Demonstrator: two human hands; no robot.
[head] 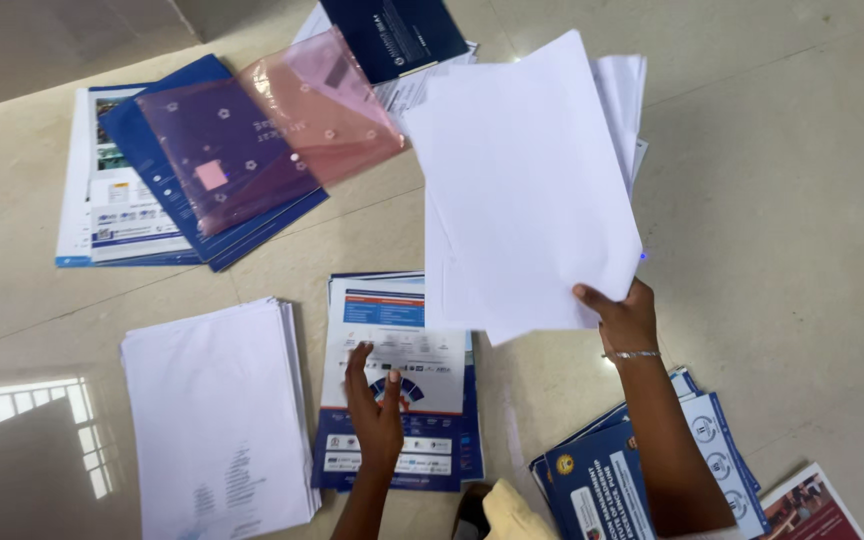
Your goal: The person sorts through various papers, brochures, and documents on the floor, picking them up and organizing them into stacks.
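The right hand point(624, 318) is pinching a few white sheets point(527, 190) at their lower corner, holding them up above the tiled floor point(792, 220); the left hand point(374, 405) is lying flat, fingers spread and gripping nothing, on the blue-and-white brochure stack point(397, 340) (directly under those raised sheets); a white paper stack point(217, 420) is lying just beside it; a pink transparent folder point(282, 125) is resting on blue booklets point(152, 170) farther off.

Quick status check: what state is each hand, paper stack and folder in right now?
right hand: raised, gripping white sheets at their lower corner
left hand: flat on the blue brochure pile
white paper stack: lying on floor, untouched
pink plastic folder: lying across blue folders
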